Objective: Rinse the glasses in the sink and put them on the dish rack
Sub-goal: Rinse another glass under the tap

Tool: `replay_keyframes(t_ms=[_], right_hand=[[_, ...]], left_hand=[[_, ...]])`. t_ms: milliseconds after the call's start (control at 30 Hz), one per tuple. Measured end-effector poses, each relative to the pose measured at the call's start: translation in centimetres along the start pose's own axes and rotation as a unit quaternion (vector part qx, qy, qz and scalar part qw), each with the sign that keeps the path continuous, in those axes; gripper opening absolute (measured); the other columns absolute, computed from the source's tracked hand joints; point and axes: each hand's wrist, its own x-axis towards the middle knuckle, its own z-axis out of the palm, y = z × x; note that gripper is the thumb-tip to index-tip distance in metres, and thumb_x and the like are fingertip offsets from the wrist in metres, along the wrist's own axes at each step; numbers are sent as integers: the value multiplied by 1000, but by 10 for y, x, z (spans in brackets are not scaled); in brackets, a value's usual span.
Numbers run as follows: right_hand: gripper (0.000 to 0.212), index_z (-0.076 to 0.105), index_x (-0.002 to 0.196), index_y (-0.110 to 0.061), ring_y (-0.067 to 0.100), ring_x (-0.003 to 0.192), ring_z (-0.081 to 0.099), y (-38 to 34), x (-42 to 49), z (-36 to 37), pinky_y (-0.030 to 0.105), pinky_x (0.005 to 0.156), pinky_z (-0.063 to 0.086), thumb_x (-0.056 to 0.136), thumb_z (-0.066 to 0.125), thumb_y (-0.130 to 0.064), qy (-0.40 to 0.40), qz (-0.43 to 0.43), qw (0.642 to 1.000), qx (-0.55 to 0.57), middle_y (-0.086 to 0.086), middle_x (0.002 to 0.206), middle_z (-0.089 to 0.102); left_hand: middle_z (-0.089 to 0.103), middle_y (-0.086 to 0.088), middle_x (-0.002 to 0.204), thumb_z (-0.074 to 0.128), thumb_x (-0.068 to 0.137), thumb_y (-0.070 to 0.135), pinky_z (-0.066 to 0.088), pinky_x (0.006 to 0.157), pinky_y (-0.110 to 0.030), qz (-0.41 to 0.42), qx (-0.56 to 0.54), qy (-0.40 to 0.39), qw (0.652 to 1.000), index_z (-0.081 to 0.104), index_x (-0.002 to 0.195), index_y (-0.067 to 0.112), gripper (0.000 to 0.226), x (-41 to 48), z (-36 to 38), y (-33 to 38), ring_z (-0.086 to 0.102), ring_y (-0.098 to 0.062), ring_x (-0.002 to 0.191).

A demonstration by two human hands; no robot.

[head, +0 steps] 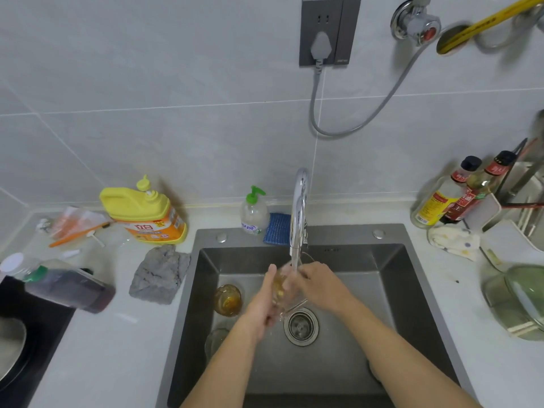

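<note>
Under the tap [298,219], left hand [265,303] and right hand [318,285] fingers clasp a glass [283,287] (amber glass [227,300] by sink wall [206,290])

The white desk [123,343] has a steel sink [391,234] set into it. To the sink's left are a grey cloth [160,275], a yellow jug [147,213] and a dark bottle [70,288] on its side. At the sink's back edge are a pump bottle [253,212] and a sponge [276,228], and on the right sauce bottles [441,198] stand by a patterned cloth [453,240].
</note>
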Motion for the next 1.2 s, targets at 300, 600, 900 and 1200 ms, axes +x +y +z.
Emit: replay_keyframes(t_ms=[300, 600, 900, 1200], right_hand=[[64, 71, 123, -45, 4, 103, 70, 17, -11, 4, 30, 98, 51, 97, 23, -79, -121, -9, 993, 13, -8, 116, 76], [61, 82, 95, -26, 13, 90, 70, -3, 1, 18, 34, 93, 54, 108, 29, -54, -21, 127, 962, 242, -9, 89, 78], [28, 70, 89, -38, 3, 90, 70, 26, -5, 23, 33, 109, 44, 105, 49, -44, -43, -56, 997, 25, -15, 87, 74], [52, 69, 105, -33, 3, 97, 67, 22, -5, 29, 32, 114, 28, 102, 30, -68, -52, -126, 985, -110, -10, 98, 74]], left_hand=[[77, -24, 107, 71, 96, 38, 51, 109, -56, 12, -175, -41, 984, 72, 117, 2, 42, -16, 5, 12, 77, -38, 96], [66, -32, 131, 58, 102, 34, 56, 96, -55, 26, -290, -52, 955, 56, 141, -3, 54, -12, 3, -1, 72, -41, 104], [72, -26, 119, 38, 110, 50, 55, 99, -54, 3, -287, -40, 957, 66, 128, 1, 59, -11, 5, 2, 70, -37, 109], [74, -19, 97, 57, 92, 67, 63, 67, -36, 15, -281, -9, 960, 71, 117, -2, 75, -5, 6, -3, 64, -20, 64]])
